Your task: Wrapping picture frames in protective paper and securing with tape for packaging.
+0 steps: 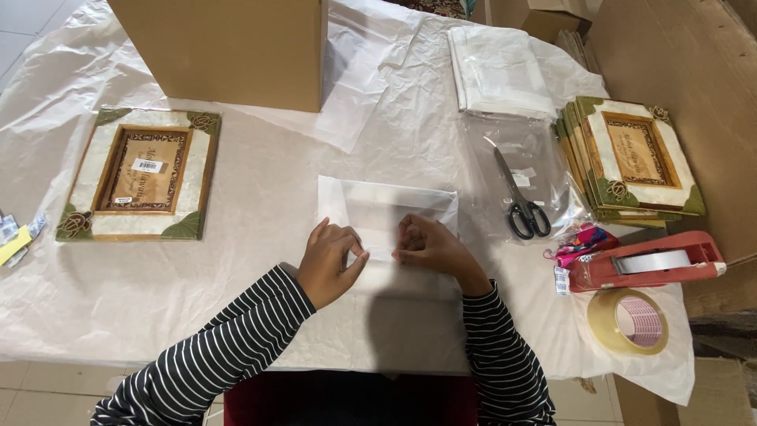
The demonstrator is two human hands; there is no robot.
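Both hands rest on a flat white packet [388,229] in the middle of the table [260,197]. Left hand [330,264] lies knuckles up on the packet's near left corner, fingers curled and thumb out toward the other hand, pinching at the wrapping. Right hand [430,247] sits just beside it, fingers bent and pressed down on the packet's near edge; whether it grips a fold I cannot tell. The fingertips of the two hands almost meet.

Well to the left of the left hand lies a frame [140,173], face up. Beyond both hands stands a brown box [229,49]. To the right of the right hand, scissors [520,199] lie on a clear bag [524,162], with a stack of frames [631,158] further right. Near that stack sit a red tape dispenser [650,264] and a tape roll [628,321]. Folded white sheets [498,69] lie beyond the scissors.
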